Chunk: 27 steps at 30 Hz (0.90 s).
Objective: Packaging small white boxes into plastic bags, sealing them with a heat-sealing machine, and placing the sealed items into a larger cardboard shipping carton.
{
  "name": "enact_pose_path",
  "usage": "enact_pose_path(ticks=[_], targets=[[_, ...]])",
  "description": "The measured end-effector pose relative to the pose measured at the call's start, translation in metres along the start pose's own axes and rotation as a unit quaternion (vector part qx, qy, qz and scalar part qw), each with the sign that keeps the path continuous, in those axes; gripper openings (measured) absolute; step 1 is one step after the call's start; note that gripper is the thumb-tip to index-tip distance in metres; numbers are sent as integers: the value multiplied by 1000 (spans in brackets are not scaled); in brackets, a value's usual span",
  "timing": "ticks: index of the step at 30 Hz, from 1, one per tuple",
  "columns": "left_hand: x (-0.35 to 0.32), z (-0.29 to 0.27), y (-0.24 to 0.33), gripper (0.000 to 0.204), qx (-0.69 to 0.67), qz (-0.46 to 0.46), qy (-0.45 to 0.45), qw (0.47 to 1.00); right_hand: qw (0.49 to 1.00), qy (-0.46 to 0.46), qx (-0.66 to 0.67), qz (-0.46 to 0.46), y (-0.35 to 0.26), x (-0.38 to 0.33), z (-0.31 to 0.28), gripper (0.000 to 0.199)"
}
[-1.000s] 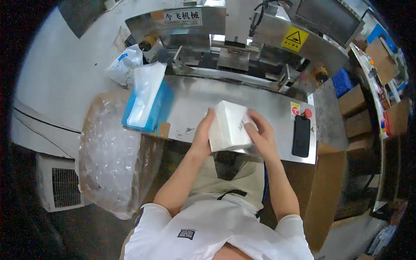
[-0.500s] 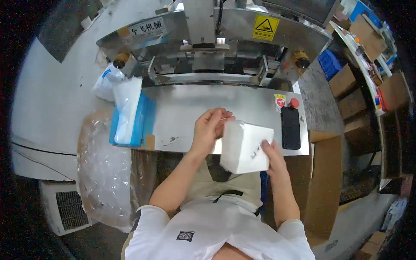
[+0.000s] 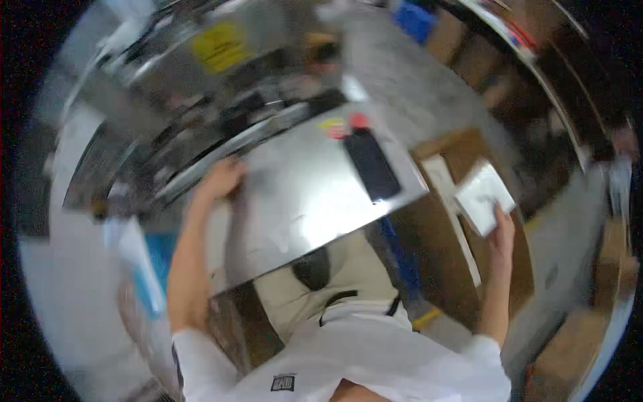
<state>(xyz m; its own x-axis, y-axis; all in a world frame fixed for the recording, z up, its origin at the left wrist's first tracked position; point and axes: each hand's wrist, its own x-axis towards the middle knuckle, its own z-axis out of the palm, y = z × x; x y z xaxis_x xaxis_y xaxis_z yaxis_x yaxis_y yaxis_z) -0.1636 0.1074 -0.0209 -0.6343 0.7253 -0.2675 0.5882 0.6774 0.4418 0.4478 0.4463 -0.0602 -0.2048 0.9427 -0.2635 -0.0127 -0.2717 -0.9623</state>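
Right hand carrying white packet over open carton, left hand at machine edge

Right hand [image 3: 501, 231] gripped a white packet [image 3: 483, 195] by its near lower corner, fingers closed on it, arm stretched out to the person's right. Left hand [image 3: 221, 179] lay on the far left edge of the steel table [image 3: 301, 194], against the machine [image 3: 201, 87]; blur was too heavy to tell whether it was clenched or flat. Packet sat up and just past the right hand, hanging over the open brown carton [image 3: 469, 167] beside the table's right end, well apart from the left hand. Its long axis ran roughly from lower left to upper right, tilted across the carton mouth. Right hand was clearly the nearer one, the only one touching it. A black phone-like slab [image 3: 372, 164] lay on the table's right end below a red button [image 3: 358, 120], between the two hands.

Against the frame half a second back: then the packet was over the table in front of the body with both hands at it; now it had swung off to the right, only the right hand on it, and the left hand had gone forward to the table's far edge. View had turned sharply right and smeared
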Motion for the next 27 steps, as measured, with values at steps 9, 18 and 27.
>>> enact_pose_path(ticks=[9, 18, 27], targets=[[-32, -2, 22, 30, -87, 50, 210, 973, 944, 103, -133, 285, 148, 36, -122, 53], [-193, -27, -5, 32, -168, -106, 235, 951, 912, -42, 10, 408, 275, 20, -75, 36], [-344, -88, -88, 39, -99, -241, 390, 883, 926, -74, -49, 367, 257, 74, 8, 53]])
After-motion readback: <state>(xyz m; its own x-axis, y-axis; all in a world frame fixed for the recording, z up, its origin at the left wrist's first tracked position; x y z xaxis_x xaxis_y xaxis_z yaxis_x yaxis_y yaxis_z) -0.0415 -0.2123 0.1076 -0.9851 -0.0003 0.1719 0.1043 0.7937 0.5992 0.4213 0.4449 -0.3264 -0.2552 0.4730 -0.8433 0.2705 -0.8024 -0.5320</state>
